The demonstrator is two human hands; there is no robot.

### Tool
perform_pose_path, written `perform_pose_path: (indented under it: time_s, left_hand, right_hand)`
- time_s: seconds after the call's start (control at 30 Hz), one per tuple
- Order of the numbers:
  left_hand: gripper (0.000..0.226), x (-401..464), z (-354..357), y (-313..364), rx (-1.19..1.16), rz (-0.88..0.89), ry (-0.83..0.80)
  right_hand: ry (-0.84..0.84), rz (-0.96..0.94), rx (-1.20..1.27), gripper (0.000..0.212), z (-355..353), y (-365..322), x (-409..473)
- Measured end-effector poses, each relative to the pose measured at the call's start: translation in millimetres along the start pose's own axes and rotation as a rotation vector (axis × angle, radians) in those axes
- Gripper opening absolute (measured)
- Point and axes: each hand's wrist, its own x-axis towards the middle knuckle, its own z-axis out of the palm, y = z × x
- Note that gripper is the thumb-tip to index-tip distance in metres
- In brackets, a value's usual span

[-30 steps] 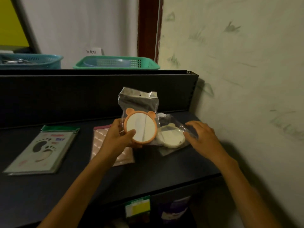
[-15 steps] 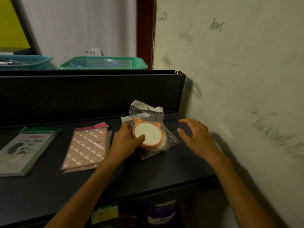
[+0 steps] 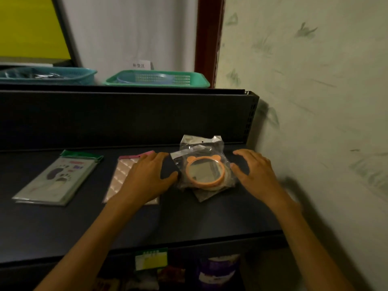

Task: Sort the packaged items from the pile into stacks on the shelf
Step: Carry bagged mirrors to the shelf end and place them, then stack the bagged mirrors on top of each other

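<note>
Squaring up the mirror stack at the right end of the shelf

Your left hand point(image 3: 147, 177) and right hand point(image 3: 255, 172) flank the bagged orange bear-eared mirror point(image 3: 204, 172), fingers spread and relaxed, grasping nothing; the left thumb sits right at the bag's edge, though you cannot tell whether it touches. The mirror lies on top of another bagged one, whose corner pokes out in front, near the right end of the shelf point(image 3: 189, 223). To finish this step well, nudge both sides inward with flat fingers so the top bag lines up over the lower one, and press lightly on the crinkly plastic rather than the round frame, which would likely slide. Keep the stack apart from the pink quilted packs point(image 3: 126, 177) beside it and the footprint packs point(image 3: 56, 181) further left.
</note>
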Motion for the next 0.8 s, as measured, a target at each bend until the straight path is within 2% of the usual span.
perform_pose_path:
  time_s: [0.07, 0.2, 0.4, 0.8]
  left_hand:
    - [0.071, -7.5, -7.2, -10.2, 0.060, -0.023, -0.013]
    - [0.072, -22.9, -21.3, -43.2, 0.114, -0.072, -0.024]
    - [0.071, -61.0, -56.7, -111.7, 0.124, -0.089, 0.038]
    - [0.067, -182.2, -151.9, -309.9, 0.206, -0.185, 0.115]
  right_hand:
    - [-0.028, -0.033, -0.006, 0.040, 8.6, -16.8, 2.1]
    - [-0.094, -0.109, -0.008, 0.055, 26.1, -54.5, 4.5]
    - [-0.141, -0.164, -0.015, 0.048, 62.8, -128.8, 3.5]
    - [-0.231, -0.295, 0.004, 0.048, 161.0, -339.0, -42.8]
